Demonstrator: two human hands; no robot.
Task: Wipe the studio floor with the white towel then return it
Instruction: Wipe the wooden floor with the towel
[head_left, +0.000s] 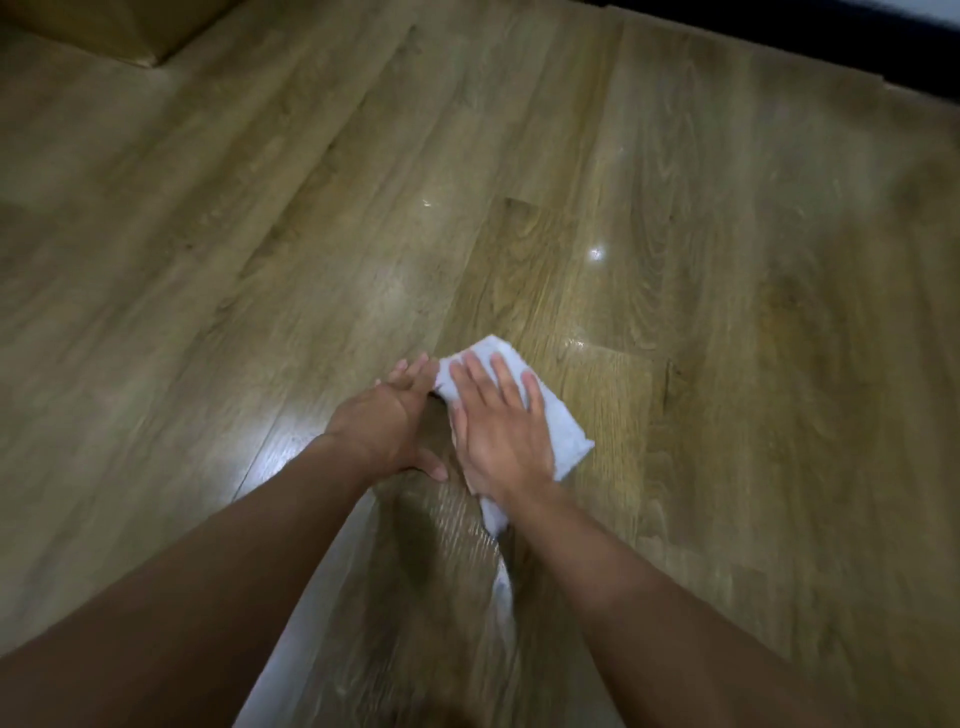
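on a glossy wood-plank floor (675, 208), seen from the head camera looking forward and down, a person presses a white towel (563, 431) flat against the boards with the right hand (501, 431). that hand lies palm down on the cloth, fingers (485, 371) straight and spread, not curled around it. the towel is folded into a rough rectangle that runs diagonally, one corner poking out beyond the fingertips and another showing below the wrist. the left hand (389, 421) rests just beside it on the bare floor, open, its fingers extended forward and touching the towel's near-left edge, the thumb stretched back toward the right wrist. both bare forearms reach in from the bottom of the frame and converge at the towel. bright patches of reflected light sit on the planks left of the left forearm and in small glints farther out. between the forearms the floor shows fine streaks. a tan box-like object (130, 31), only partly in frame, stands at the top left corner, well apart from the hands, and a dark strip (831, 36) borders the floor along the top right.
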